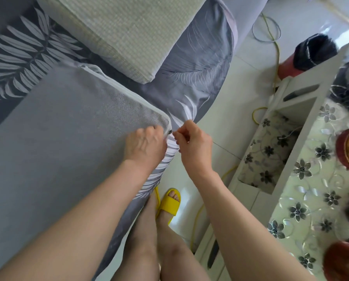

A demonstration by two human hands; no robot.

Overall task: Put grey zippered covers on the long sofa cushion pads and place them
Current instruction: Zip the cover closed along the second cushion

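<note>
Grey woven fabric already sheathes the long cushion pad, which lies flat on the leaf-print sofa cover and fills the view from 7 to 10 o'clock. Its pale zip seam runs along the far edge toward the near corner, where the small dark zip slider sits just past centre, between the two hands. The left hand is curled over that corner, fingers pressing the cover edge down beside the slider. The right hand, at about 3 o'clock of the slider, is closed in a pinch at it; whether the tips actually hold the pull tab is too small to tell.

The step looks like closing the last stretch of zip around the corner. Done well, the left hand would keep both fabric edges drawn together and taut just ahead of the slider, while the right pulls along the line of the teeth, not outward, so no loose cloth gets caught. A second pad in a straw-coloured weave waits at 12 o'clock.
</note>
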